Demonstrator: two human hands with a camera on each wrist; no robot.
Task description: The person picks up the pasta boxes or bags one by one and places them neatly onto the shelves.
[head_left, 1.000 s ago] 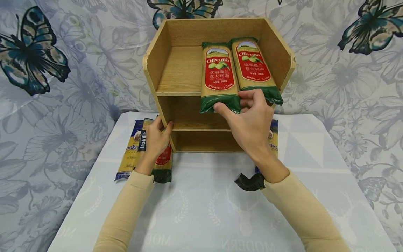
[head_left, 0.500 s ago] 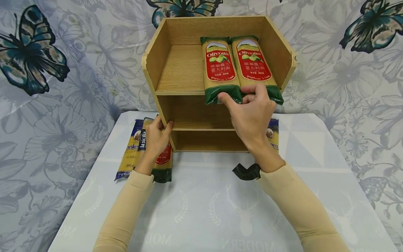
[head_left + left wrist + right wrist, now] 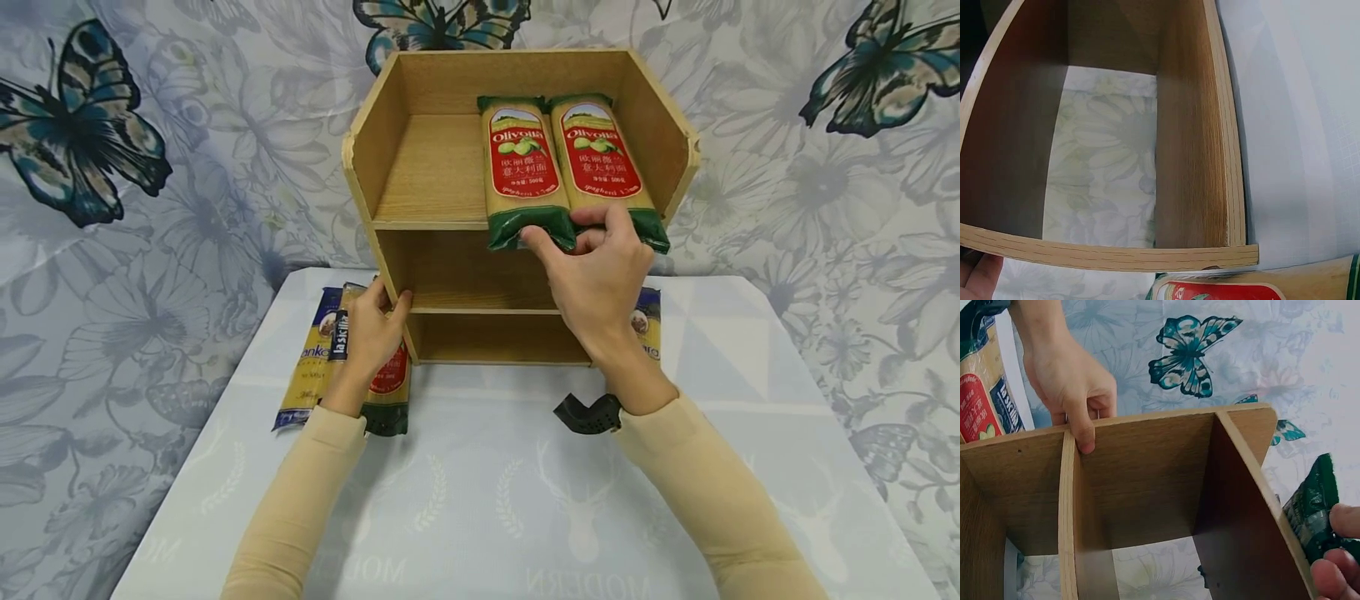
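A wooden shelf unit (image 3: 480, 82) with three levels stands at the back of the table. Two spaghetti packs lie side by side on its top level: a left pack (image 3: 522, 158) and a right pack (image 3: 602, 154), both with red labels and green ends. My right hand (image 3: 600, 279) pinches the green lower end of the left pack between thumb and fingers; in the right wrist view that green end (image 3: 1313, 506) overhangs the board. My left hand (image 3: 375, 329) grips the unit's left side panel, thumb at the front edge, as the right wrist view also shows.
Left of the unit lie several pasta packs on the white table (image 3: 480, 500), among them a yellow-and-blue pack (image 3: 306, 358) and a red-labelled pack (image 3: 390, 387). Another yellow-and-blue pack (image 3: 648, 321) shows behind the right forearm. A butterfly-patterned backdrop (image 3: 247, 167) hangs behind.
The left spaghetti pack has moved up and slightly right, settling beside the other pack, with the right hand following. Over the last half second the hands stay nearly still; the left hand keeps its place.
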